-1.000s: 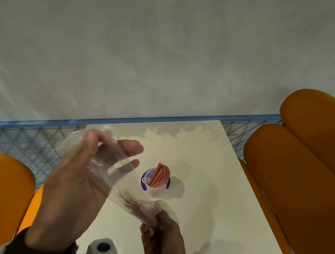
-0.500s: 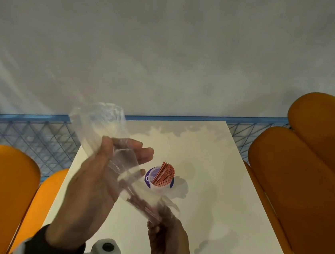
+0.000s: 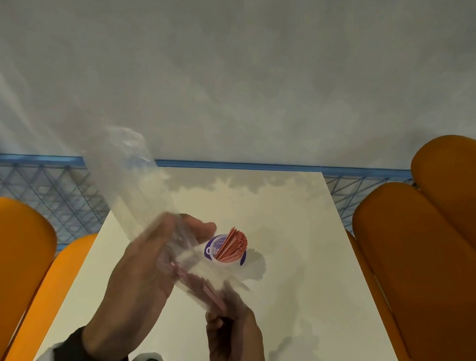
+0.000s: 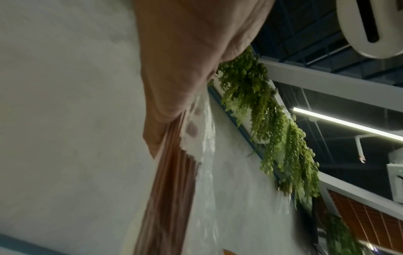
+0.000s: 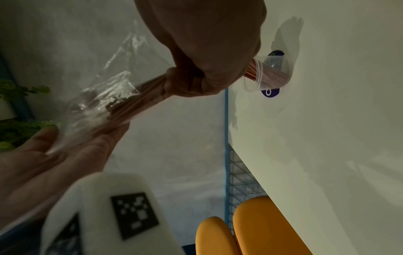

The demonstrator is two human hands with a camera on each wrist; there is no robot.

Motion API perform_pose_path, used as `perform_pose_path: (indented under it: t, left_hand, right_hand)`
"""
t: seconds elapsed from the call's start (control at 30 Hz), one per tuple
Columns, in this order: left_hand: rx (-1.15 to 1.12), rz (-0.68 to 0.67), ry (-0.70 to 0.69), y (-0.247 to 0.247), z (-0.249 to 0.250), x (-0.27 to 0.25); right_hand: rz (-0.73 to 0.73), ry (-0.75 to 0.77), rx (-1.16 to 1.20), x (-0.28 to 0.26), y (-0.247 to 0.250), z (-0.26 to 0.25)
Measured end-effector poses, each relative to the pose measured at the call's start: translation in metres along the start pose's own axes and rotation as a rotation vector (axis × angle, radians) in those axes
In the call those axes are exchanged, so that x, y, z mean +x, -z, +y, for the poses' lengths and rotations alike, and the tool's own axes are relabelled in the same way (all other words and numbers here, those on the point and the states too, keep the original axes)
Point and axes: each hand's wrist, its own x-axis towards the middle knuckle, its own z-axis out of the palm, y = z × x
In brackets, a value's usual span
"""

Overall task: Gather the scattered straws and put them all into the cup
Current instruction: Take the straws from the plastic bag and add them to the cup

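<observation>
Fingers of the right hand [image 3: 235, 340], nearest of all, are curled tight round one end of a bundle of thin red straws [image 5: 130, 101], pinching it where it leaves the mouth of a clear plastic sleeve [image 3: 140, 196]. Just beyond, to the left, the left hand [image 3: 143, 270] holds the sleeve itself, its fingers [image 3: 198, 229] lying fairly straight along the film with the thumb on top, so the wrapper stretches up and away toward the far left. Past both hands, the cup [image 3: 224, 253] stands upright on the pale worktop [image 3: 294, 275], already packed with a fan of red straws [image 3: 234, 243] leaning to the right.

To do this step well, I would keep the right pinch firm on the whole bundle and let the left hand draw the sleeve off along the straws' length, not sideways, since thin straws probably bend or spill if the film drags across them. Once bare, the bundle likely needs lowering end-first into the remaining gap at the cup's left, gently, as the cup looks light and could tip.
</observation>
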Motion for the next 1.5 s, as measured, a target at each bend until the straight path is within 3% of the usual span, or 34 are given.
perform_pose_path:
  t: [0.2, 0.47, 0.73, 1.0, 1.13, 1.2, 1.3, 1.43, 1.5]
  left_hand:
    - [-0.134, 0.027, 0.047, -0.009, 0.002, -0.003]
    - [-0.015, 0.185, -0.030, -0.021, -0.015, -0.006]
    - [-0.026, 0.103, -0.147, -0.018, -0.007, -0.011]
    - [-0.005, 0.178, -0.196, 0.015, 0.005, -0.014]
    - [0.125, 0.283, 0.013, 0.050, -0.029, -0.003]
    - [0.210, 0.316, 0.160, 0.063, -0.075, -0.001]
    - [0.294, 0.376, 0.411, 0.074, -0.148, -0.008]
    - [0.257, 0.406, 0.694, 0.076, -0.223, -0.025]
    - [0.382, 0.344, 0.788, 0.078, -0.234, -0.031]
  right_hand:
    - [-0.018, -0.025, 0.013, 0.001, 0.003, 0.005]
    - [0.006, -0.031, 0.000, -0.005, 0.001, 0.007]
    - [-0.016, -0.012, -0.141, -0.002, 0.008, 0.004]
    - [0.131, 0.097, -0.182, 0.028, 0.033, -0.011]
    - [0.319, 0.303, -0.303, 0.026, 0.065, -0.048]
    - [0.463, 0.492, -0.445, 0.016, 0.093, -0.075]
    - [0.553, 0.754, -0.713, -0.003, 0.118, -0.102]
    - [0.608, 0.794, -0.845, -0.012, 0.127, -0.121]
    - [0.580, 0.867, -0.969, -0.013, 0.122, -0.122]
